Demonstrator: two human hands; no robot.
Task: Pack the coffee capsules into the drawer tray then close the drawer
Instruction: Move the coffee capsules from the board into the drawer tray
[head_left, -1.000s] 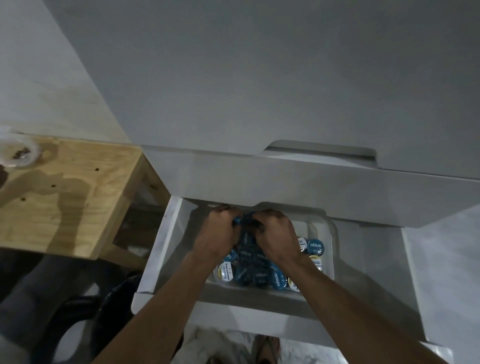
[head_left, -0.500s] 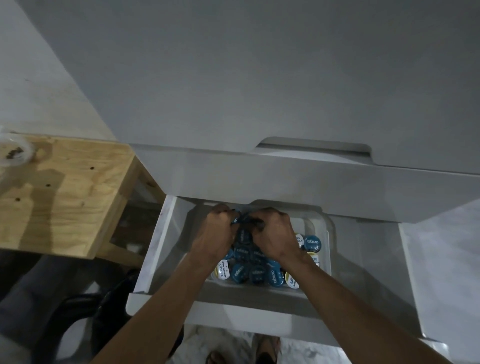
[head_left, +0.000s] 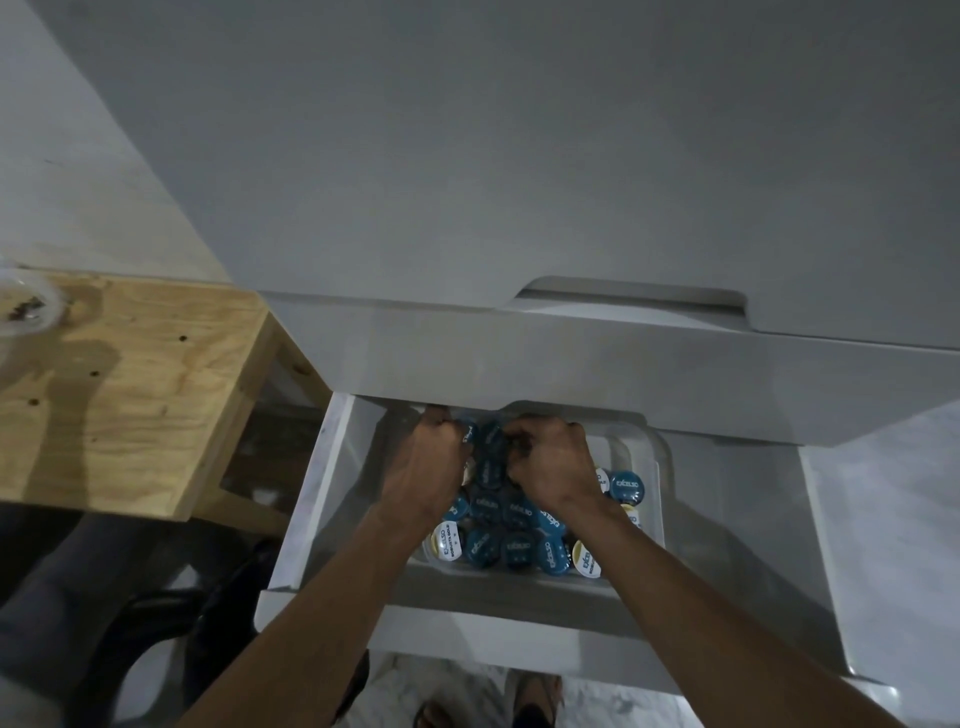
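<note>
Here my left hand (head_left: 434, 467) and right hand (head_left: 550, 465), knuckles nearly together, pinch capsules (head_left: 488, 470) between them: light, stiff, slick-lidded things best nipped by the rim.

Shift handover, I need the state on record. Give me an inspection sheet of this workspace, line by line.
Surface: white drawer pulled open under a grey cabinet front.
Job's things: clear tray in the drawer, packed with blue-lidded and white-lidded coffee capsules, lids up.
Clutter: clear plastic cup on the wooden table at left.
Grippers: left hand and right hand both down in the tray's far end, fingers curled among capsules; whether each grips one cannot be told.
Cables: nothing seen.
Surroundings: grey cabinet above, a dark object on the floor at lower left, the person's sandalled feet below the drawer.
</note>
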